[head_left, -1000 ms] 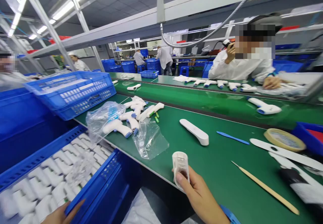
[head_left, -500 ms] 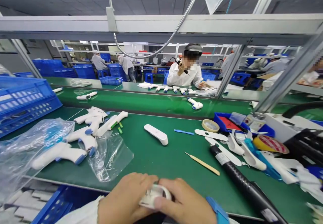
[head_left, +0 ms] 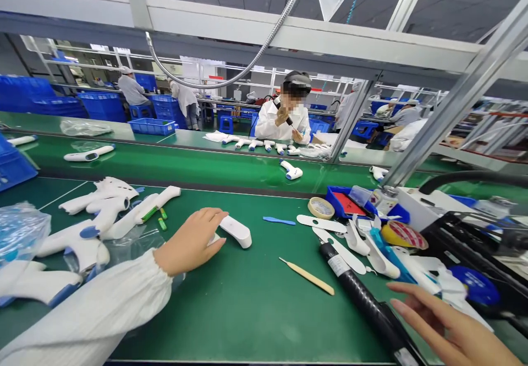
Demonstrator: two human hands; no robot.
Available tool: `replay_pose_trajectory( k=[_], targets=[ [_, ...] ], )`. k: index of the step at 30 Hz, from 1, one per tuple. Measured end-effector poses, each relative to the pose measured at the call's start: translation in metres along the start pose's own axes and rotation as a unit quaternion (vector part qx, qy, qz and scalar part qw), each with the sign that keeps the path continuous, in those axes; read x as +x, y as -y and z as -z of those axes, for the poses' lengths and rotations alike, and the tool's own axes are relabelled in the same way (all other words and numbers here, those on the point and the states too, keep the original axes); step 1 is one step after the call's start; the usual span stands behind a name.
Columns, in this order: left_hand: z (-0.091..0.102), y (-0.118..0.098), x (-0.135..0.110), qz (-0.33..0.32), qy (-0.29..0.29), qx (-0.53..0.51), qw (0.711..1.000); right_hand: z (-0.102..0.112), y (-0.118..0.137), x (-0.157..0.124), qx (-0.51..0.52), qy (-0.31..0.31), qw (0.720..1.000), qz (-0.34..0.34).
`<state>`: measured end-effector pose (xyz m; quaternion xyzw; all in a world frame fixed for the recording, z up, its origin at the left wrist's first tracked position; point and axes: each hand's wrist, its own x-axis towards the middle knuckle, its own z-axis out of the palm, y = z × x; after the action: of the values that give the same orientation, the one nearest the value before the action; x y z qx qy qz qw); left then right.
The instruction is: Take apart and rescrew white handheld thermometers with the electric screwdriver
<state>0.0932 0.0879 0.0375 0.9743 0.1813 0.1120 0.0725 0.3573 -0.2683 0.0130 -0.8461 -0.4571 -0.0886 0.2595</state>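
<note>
My left hand [head_left: 196, 242] is over the mat left of centre, thumb and fingers curved around a small white plastic part [head_left: 213, 239] that is mostly hidden. Right by its fingertips lies a long white casing piece [head_left: 239, 231]. At the lower right, my right hand [head_left: 454, 322] holds nothing, its fingers apart. It is beside a black electric screwdriver [head_left: 363, 294] and just in front of a pile of white plastic shells [head_left: 383, 256]. A scraper with a pale yellow handle [head_left: 311, 278] and a blue plastic stick [head_left: 279, 220] lie between the hands.
White thermometer-gun bodies [head_left: 82, 239] and green batteries [head_left: 162, 224] lie at left near clear plastic bags. A tape roll [head_left: 321, 208] and blue tray [head_left: 330, 198] stand at right. Beyond the green conveyor [head_left: 198, 170], a person in white [head_left: 282, 118] holds a black tool.
My hands have parted from the white part they held together near the front edge. The left went forward and left, the right to the far right. The view has turned right.
</note>
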Motion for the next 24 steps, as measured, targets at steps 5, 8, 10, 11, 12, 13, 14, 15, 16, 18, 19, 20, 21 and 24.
replay_pose_trajectory(
  k=[5, 8, 10, 11, 12, 13, 14, 15, 16, 18, 19, 20, 21, 24],
  targets=[
    [-0.017, -0.003, 0.056, -0.054, 0.128, 0.060, 0.988, -0.003, 0.003, 0.021, -0.205, 0.067, 0.950, 0.227],
    [-0.016, -0.005, 0.071, -0.061, 0.118, 0.073, 0.989, -0.008, 0.006, 0.030, -0.268, 0.087, 0.890, 0.359],
    [-0.008, -0.011, 0.073, -0.052, 0.066, 0.022, 0.996, -0.014, 0.003, 0.034, -0.270, 0.106, 0.857, 0.427],
    [-0.003, -0.016, 0.072, -0.034, 0.032, -0.044, 0.998, -0.017, 0.000, 0.036, -0.264, 0.114, 0.846, 0.450],
    [0.001, -0.022, 0.070, -0.004, 0.001, -0.141, 0.990, -0.021, -0.003, 0.038, -0.259, 0.119, 0.839, 0.463],
    [0.004, -0.029, 0.067, 0.036, -0.017, -0.264, 0.964, -0.024, -0.007, 0.039, -0.253, 0.119, 0.837, 0.470],
    [0.004, -0.037, 0.063, 0.079, -0.009, -0.396, 0.915, -0.027, -0.011, 0.040, -0.245, 0.116, 0.837, 0.474],
    [0.002, -0.045, 0.060, 0.117, 0.018, -0.522, 0.845, -0.030, -0.014, 0.041, -0.237, 0.111, 0.840, 0.476],
    [-0.002, -0.052, 0.057, 0.145, 0.059, -0.626, 0.764, -0.032, -0.016, 0.043, -0.229, 0.105, 0.844, 0.473],
    [-0.015, -0.061, 0.051, 0.177, 0.130, -0.758, 0.614, -0.032, -0.017, 0.045, -0.226, 0.083, 0.858, 0.453],
    [-0.022, -0.064, 0.049, 0.188, 0.153, -0.792, 0.561, -0.031, -0.015, 0.046, -0.232, 0.066, 0.868, 0.434],
    [-0.030, -0.066, 0.048, 0.199, 0.164, -0.812, 0.524, -0.028, -0.013, 0.047, -0.241, 0.048, 0.878, 0.411],
    [-0.037, -0.067, 0.047, 0.210, 0.167, -0.825, 0.498, -0.026, -0.010, 0.048, -0.252, 0.031, 0.887, 0.387],
    [-0.053, -0.069, 0.049, 0.239, 0.140, -0.846, 0.455, -0.020, -0.003, 0.049, -0.275, 0.024, 0.894, 0.352]
  ],
)
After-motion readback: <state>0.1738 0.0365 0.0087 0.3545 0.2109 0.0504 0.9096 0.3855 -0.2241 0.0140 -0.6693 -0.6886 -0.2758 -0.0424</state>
